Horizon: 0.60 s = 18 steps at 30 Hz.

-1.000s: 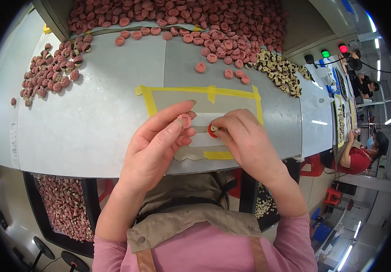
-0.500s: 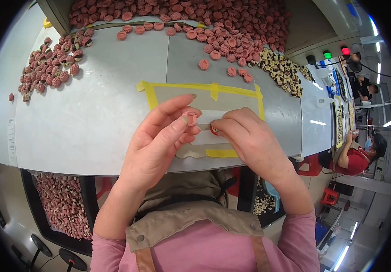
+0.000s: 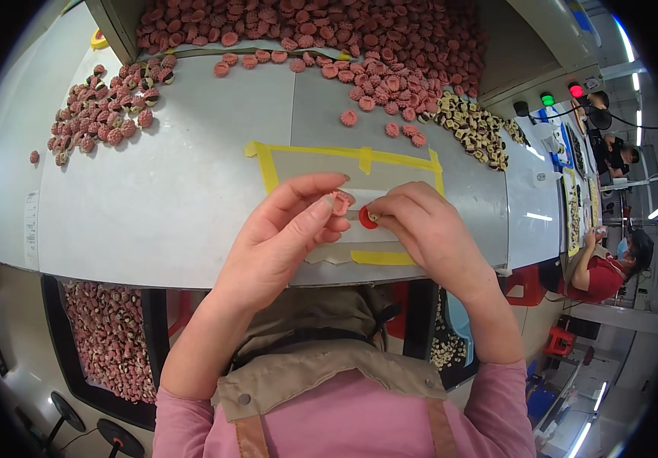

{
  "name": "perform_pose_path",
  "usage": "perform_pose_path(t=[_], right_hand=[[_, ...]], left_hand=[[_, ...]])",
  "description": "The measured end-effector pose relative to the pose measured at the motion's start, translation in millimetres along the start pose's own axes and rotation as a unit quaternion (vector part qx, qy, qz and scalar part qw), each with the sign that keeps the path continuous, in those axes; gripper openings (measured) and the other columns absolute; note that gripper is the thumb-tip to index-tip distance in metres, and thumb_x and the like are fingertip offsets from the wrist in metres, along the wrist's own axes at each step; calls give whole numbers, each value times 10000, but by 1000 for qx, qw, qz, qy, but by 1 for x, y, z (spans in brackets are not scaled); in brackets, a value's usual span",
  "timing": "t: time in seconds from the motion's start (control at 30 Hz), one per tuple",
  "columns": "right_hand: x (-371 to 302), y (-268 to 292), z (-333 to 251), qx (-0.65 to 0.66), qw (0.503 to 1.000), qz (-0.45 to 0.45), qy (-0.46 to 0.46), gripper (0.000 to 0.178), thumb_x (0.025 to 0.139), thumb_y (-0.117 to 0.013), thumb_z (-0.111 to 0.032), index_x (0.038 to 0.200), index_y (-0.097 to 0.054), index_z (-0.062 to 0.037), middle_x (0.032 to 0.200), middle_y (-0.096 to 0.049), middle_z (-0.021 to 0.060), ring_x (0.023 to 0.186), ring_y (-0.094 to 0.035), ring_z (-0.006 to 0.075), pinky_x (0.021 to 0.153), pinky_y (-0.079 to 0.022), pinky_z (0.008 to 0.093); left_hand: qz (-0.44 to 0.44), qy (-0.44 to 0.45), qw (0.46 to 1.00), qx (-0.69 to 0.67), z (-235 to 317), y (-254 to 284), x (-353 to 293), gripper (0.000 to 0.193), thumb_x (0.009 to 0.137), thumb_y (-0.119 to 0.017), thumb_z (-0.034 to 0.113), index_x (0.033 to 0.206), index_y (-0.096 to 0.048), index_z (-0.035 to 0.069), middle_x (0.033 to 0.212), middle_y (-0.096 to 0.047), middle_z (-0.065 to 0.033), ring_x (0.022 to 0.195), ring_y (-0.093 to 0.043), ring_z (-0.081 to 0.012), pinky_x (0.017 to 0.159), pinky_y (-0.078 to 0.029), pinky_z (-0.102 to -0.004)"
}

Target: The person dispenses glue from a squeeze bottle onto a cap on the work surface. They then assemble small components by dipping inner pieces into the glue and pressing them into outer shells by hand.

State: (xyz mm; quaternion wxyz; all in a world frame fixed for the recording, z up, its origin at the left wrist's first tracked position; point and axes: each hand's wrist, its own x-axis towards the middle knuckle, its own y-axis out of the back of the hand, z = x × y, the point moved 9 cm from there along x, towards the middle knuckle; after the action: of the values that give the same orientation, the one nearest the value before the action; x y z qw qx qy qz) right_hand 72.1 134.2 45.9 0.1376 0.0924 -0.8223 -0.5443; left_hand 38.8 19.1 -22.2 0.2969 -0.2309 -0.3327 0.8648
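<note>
Now the left hand [image 3: 279,229] pinches 1 pink cup [image 3: 340,204], hollow side showing, over the yellow-taped patch [image 3: 313,166], while the right hand [image 3: 428,229] grips 1 small pale piece [image 3: 374,217] right by the red disc [image 3: 365,219], and a light, steady hold should spare the cup's rim.
</note>
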Motion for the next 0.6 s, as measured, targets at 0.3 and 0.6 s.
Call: perform_pose_path(t=[0.3,0.6], right_hand=[[-8,13,13,176,976,35,-123,159,795,-605,-1,953,-597,-8,897,-576,96,791,-576,201,694,-469,299],[-13,6,19,210,966,44,-141,172,797,-604,-6,969,-589,-7,923,-568,86,790,-556,164,693,-454,269]], left_hand=[[-9,13,1000,14,-2,-2,-1,305,935,-498,142,1215,-486,21,1084,-568,-57,922,-558,-95,825,-449,-241],[-12,21,1000,10,-3,-3,0,309,943,-488,171,1210,-487,15,1066,-575,-60,924,-553,-99,829,-444,-245]])
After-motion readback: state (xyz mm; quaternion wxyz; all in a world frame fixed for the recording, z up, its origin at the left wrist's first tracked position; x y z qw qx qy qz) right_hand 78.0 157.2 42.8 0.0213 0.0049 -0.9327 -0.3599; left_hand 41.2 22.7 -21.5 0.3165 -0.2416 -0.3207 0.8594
